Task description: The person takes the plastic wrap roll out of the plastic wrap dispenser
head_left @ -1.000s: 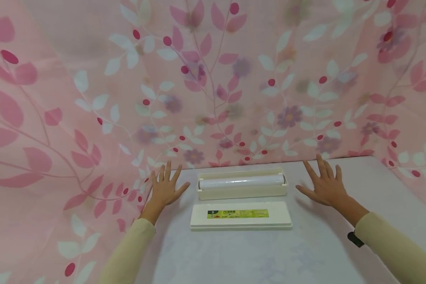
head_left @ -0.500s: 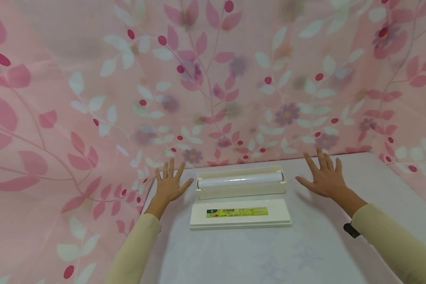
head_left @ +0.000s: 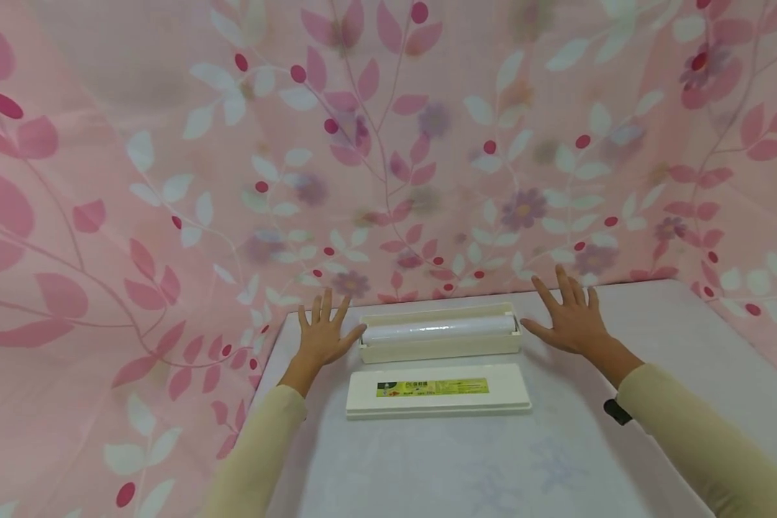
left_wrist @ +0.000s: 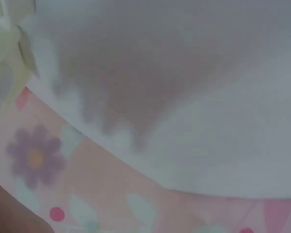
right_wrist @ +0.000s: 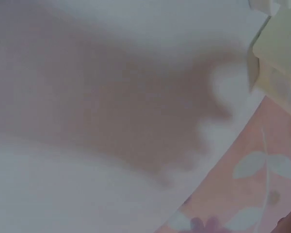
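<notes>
Closer together now, my left hand [head_left: 321, 341] and right hand [head_left: 573, 326] are spread wide, holding nothing, beside the long box [head_left: 440, 352] behind the lid [head_left: 434, 403], so I think touching both ends gently works best.

One printed label [head_left: 432, 388], yellow-green with a dark left end, is on the flat white lid [head_left: 439, 404]. Its heading appears to begin "PE", followed by what look like Chinese characters; unconfirmed. Smaller print beneath the heading and at right is too small and blurred to read.
</notes>
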Demonstrator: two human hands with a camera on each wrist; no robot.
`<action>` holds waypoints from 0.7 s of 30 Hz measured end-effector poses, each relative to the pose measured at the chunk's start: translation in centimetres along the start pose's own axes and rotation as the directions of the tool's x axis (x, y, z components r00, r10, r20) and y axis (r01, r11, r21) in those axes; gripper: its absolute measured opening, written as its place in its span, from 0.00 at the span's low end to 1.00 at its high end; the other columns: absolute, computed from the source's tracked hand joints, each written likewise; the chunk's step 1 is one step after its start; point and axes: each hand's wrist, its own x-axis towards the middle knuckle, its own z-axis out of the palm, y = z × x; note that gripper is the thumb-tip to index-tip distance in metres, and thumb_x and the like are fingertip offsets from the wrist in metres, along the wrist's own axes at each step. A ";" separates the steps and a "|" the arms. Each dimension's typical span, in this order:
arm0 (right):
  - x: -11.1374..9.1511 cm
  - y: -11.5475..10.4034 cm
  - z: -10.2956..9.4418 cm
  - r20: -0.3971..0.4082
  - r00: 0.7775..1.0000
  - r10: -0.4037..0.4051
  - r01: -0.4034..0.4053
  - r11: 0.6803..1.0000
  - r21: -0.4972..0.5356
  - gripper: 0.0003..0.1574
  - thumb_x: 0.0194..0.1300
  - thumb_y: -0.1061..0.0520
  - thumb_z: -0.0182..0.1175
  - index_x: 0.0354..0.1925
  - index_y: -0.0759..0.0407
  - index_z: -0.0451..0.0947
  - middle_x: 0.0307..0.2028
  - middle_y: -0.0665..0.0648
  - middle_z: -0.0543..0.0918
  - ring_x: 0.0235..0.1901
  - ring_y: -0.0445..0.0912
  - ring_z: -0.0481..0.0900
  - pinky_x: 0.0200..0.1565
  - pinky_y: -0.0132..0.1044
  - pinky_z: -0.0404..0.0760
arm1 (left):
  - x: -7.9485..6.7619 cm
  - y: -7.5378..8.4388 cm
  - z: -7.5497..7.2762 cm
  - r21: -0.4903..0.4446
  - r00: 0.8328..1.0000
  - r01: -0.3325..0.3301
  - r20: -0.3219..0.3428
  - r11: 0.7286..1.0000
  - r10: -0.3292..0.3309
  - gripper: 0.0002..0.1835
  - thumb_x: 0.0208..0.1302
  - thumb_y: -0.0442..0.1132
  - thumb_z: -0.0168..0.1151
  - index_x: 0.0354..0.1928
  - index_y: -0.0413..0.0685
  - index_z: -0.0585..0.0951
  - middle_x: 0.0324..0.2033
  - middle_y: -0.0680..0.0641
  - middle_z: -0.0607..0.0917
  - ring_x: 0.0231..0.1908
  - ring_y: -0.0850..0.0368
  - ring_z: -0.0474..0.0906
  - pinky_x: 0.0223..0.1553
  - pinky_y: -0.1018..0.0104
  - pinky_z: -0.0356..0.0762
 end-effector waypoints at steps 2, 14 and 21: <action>0.3 -0.5 0.3 -0.005 1.000 -0.011 0.011 1.000 0.010 0.59 0.64 0.25 0.51 0.79 0.42 0.36 0.77 0.68 0.31 0.72 0.73 0.44 0.66 0.75 0.37 | 0.3 0.6 0.4 -0.010 1.000 -0.027 0.013 1.000 0.027 0.48 0.63 0.79 0.36 0.79 0.64 0.47 0.79 0.41 0.40 0.77 0.37 0.37 0.69 0.28 0.27; 1.9 -3.5 0.3 -0.027 0.997 -0.072 0.074 0.996 0.058 0.57 0.64 0.30 0.55 0.78 0.48 0.42 0.77 0.69 0.37 0.72 0.70 0.46 0.67 0.74 0.41 | 2.0 3.2 1.9 -0.078 0.985 -0.153 0.065 0.985 0.158 0.49 0.62 0.77 0.44 0.79 0.64 0.45 0.79 0.43 0.45 0.77 0.39 0.41 0.70 0.28 0.36; 2.4 -5.3 0.8 -0.003 0.998 -0.069 0.068 0.984 0.166 0.55 0.65 0.32 0.57 0.77 0.52 0.47 0.76 0.71 0.40 0.71 0.72 0.49 0.66 0.74 0.43 | 2.0 3.9 2.9 -0.201 0.973 -0.118 0.174 0.972 0.154 0.49 0.63 0.77 0.43 0.79 0.61 0.48 0.78 0.44 0.49 0.76 0.39 0.48 0.70 0.29 0.42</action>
